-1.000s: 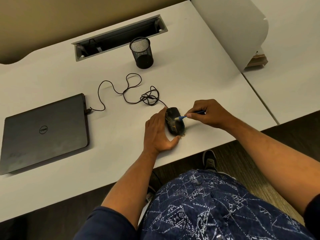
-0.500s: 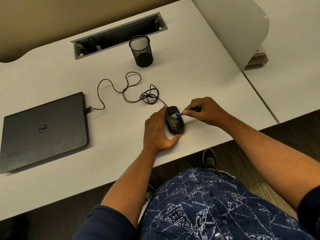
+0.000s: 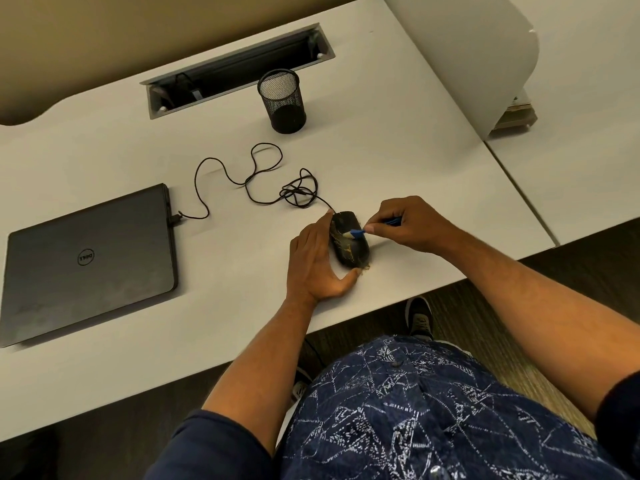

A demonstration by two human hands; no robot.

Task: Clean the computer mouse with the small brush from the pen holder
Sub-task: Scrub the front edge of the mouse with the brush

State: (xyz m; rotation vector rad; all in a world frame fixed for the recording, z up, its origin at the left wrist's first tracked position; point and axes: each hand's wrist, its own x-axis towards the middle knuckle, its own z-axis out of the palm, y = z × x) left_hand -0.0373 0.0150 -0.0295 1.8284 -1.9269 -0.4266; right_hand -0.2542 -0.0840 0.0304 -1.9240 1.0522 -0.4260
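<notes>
Closed laptop [image 3: 90,261], desk [image 3: 381,150]

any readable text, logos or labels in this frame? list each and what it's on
"DELL", a round logo on the lid of the closed laptop, seen rotated from this view.
Computer mouse: yellowish marks on top, nothing readable.
Small brush: no legible marking.
Pen holder: plain mesh, no text.
Shirt: a white line pattern, no legible words.
</notes>
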